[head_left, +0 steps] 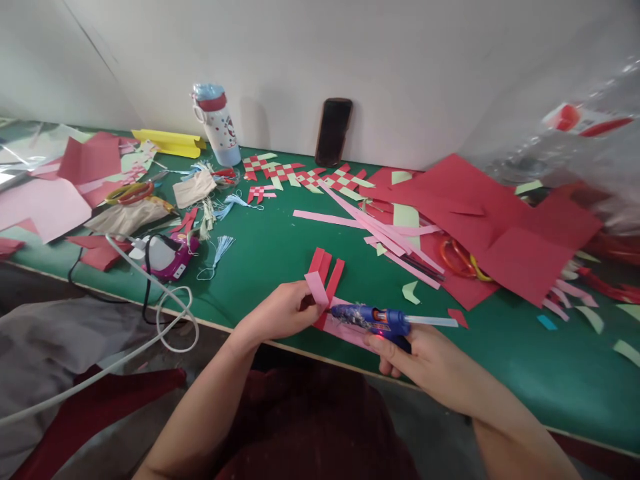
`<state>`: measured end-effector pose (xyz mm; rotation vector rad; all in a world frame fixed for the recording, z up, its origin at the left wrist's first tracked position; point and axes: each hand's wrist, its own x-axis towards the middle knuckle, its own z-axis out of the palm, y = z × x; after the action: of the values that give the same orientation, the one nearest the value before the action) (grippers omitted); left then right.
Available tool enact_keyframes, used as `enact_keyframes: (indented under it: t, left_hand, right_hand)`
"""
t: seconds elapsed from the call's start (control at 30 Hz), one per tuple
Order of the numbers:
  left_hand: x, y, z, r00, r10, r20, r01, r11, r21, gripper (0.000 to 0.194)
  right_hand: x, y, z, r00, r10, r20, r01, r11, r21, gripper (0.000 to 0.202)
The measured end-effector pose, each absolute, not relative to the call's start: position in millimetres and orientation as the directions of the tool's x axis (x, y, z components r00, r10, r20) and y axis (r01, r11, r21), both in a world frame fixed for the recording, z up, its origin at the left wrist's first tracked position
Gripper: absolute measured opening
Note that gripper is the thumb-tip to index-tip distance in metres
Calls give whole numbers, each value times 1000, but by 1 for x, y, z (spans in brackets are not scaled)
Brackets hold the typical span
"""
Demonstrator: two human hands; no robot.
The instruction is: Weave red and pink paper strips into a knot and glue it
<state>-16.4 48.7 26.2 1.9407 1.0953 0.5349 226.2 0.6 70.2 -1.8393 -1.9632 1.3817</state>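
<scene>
My right hand point(415, 357) is wrapped round a blue hot glue gun point(373, 317), with a clear glue stick point(433, 321) poking out of its back end. The gun's nozzle points left, close to the fingers of my left hand point(283, 308). Between those fingertips a pink paper strip point(316, 288) is pinched, its end folded up. Red paper strips point(336, 275) stick out behind it, away from me. More pink strips point(353, 331) lie under the glue gun near the table's front edge. My fingers hide where the strips meet.
Woven red-and-green paper pieces point(283, 173) lie along the back, near a bottle point(217, 127) and a leaning phone point(334, 131). Loose pink strips point(375, 230), red sheets point(500, 227) and orange-handled scissors point(455, 257) lie right. Tassels point(220, 250), a purple power strip point(175, 257) and a white cable point(150, 267) are left.
</scene>
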Motion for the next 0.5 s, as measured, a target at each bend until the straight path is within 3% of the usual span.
enact_keyframes:
  t: [0.5]
  left_hand:
    - [-17,48,26,532,846,-42,494,-271,826,14]
  right_hand:
    - [224,2,76,-263,812,-521,779,-140,-611,45]
